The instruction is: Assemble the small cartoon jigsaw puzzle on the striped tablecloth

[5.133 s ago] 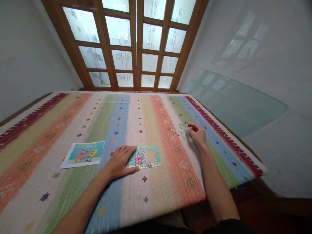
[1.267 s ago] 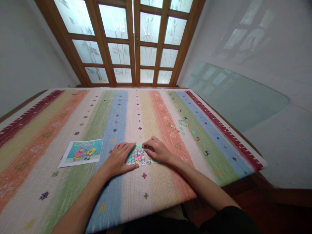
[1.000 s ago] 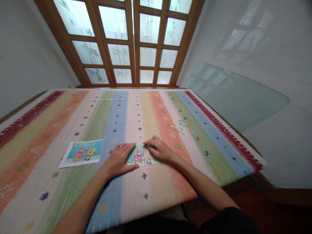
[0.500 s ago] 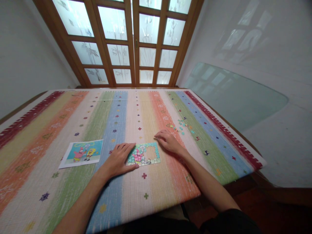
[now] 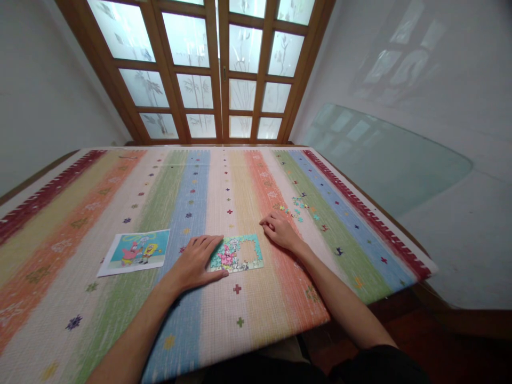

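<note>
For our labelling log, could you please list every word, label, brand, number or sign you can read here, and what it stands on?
No readable text anywhere.
Printed picture: no legible words.
Jigsaw puzzle and loose pieces: details too small to rule out lettering.
Tablecloth: decorative motifs only.

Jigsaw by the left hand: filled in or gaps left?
Not filled in: the jigsaw shows a bare tan patch in its right half, and loose pieces lie near the right hand.
</note>
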Available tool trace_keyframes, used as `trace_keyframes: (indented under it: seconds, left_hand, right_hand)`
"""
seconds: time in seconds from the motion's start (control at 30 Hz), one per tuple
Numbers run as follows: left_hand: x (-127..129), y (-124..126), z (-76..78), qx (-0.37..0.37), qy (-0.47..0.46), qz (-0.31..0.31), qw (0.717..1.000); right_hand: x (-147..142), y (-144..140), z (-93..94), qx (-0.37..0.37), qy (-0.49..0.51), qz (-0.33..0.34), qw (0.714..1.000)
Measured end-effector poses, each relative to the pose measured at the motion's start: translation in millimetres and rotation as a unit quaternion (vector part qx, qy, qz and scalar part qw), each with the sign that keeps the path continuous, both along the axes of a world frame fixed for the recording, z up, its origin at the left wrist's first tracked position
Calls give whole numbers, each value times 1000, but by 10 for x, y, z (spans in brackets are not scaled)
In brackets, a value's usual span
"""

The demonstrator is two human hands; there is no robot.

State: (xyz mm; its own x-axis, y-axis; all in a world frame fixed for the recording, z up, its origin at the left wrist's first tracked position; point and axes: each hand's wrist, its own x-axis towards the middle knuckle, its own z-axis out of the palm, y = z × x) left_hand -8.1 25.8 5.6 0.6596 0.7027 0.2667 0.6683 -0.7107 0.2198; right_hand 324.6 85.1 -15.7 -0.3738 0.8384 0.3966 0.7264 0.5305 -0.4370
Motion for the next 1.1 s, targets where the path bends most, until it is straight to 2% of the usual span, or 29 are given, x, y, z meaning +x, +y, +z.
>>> trace_keyframes:
  seconds: [0.47, 0.63, 0.73, 0.9, 1.1]
  left_hand:
    - [0, 6, -4, -11, -5, 1, 1000]
    - [-1, 2, 4, -12, -1, 2, 1000]
    - [-4, 1, 5, -12, 3, -1, 1000]
    - [-10, 1, -2, -10, -2, -3, 1000]
    - [-6, -1, 15, -10, -3, -4, 1000]
  right_hand:
    - [-4, 0, 16, 8, -14, 5, 1000]
    - [75, 39, 60, 22, -27, -19, 999]
    - [262, 107, 115, 35, -30, -76, 996]
    - [716, 211, 139, 47, -34, -239, 969]
    - [1165, 262, 105, 36, -38, -344, 937]
